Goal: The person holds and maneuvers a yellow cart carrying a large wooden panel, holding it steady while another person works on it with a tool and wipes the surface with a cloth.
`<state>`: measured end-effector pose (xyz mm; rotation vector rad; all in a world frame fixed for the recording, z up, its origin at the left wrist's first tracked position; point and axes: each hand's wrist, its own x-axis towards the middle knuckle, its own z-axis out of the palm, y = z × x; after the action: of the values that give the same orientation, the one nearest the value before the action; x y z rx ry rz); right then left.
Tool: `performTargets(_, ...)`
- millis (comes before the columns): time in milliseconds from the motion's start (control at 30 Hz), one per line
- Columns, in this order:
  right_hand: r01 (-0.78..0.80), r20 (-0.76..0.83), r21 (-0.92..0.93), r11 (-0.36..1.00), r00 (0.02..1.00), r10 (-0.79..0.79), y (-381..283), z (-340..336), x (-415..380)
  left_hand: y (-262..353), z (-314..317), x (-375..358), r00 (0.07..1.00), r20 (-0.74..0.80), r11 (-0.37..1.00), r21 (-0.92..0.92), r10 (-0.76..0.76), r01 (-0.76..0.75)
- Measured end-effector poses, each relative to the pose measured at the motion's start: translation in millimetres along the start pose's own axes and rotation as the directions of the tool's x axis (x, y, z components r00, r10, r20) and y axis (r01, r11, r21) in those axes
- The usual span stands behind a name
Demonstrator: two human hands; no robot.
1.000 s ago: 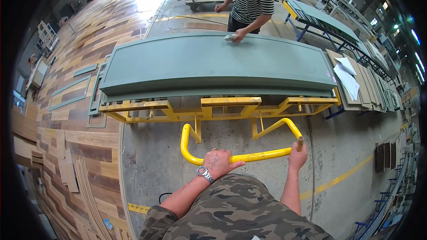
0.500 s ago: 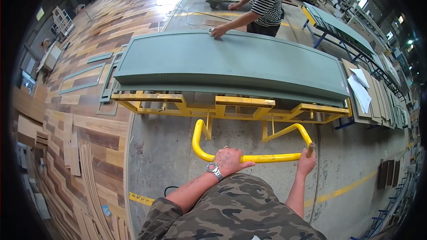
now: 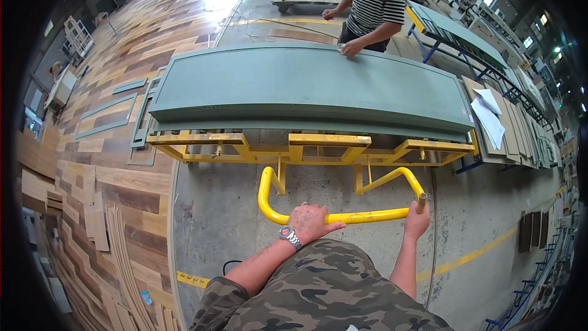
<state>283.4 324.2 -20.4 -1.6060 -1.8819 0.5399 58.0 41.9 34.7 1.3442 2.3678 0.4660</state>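
Note:
My left hand (image 3: 308,223), with a metal wristwatch (image 3: 290,236) on the wrist, is closed over the yellow push handle (image 3: 367,216), its thumb lying along the bar. At the handle's right corner my right hand (image 3: 418,222) is closed around a short tan rod-like piece (image 3: 422,198) that sticks up beside the bar; its lower part is hidden in the fist. The handle joins a yellow frame cart (image 3: 329,140). On top of the cart lies a long grey-green panel (image 3: 294,83) with a raised border.
Across the panel a person in a striped shirt (image 3: 373,3) has one hand (image 3: 351,48) on its far edge. Boards with white papers (image 3: 488,119) lean at the right. Green frames (image 3: 107,116) and long wooden strips (image 3: 122,257) lie on the left floor. A blue-legged rack (image 3: 456,40) stands behind.
The other person's hand has slid rightward along the panel's far edge, and that person stands more upright. My hands keep their places on the handle; the view has shifted slightly.

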Motion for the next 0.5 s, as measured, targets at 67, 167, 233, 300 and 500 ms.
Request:
performTargets(67, -0.005, 0.012, -0.010, 1.000, 1.000, 0.005, -0.4, -1.0, 0.4, 1.1, -2.3, -0.2, 1.000, 0.011, 1.000, 0.004, -0.001, 0.001)
performTargets(167, -0.006, 0.012, -0.018, 1.000, 1.000, 0.006, -1.4, -0.8, 0.5, 0.8, -1.7, 0.3, 1.000, 0.018, 1.000, 0.010, -0.003, 0.003)
performTargets(233, -0.006, -0.004, -0.018, 1.000, 1.000, 0.006, -0.1, -0.2, -0.2, 1.1, -1.6, 0.4, 1.000, 0.016, 1.000, 0.010, 0.003, -0.003)
performTargets(300, -0.011, 0.001, -0.020, 1.000, 1.000, 0.011, 0.7, 0.2, -0.2, 1.3, -1.7, 0.8, 1.000, 0.029, 1.000, 0.006, -0.011, 0.011)
performTargets(500, -0.003, -0.035, -0.006, 1.000, 0.999, 0.003, -0.5, 2.3, -0.2, 2.2, -0.9, 1.1, 0.999, 0.028, 1.000, 0.008, -0.022, 0.022)
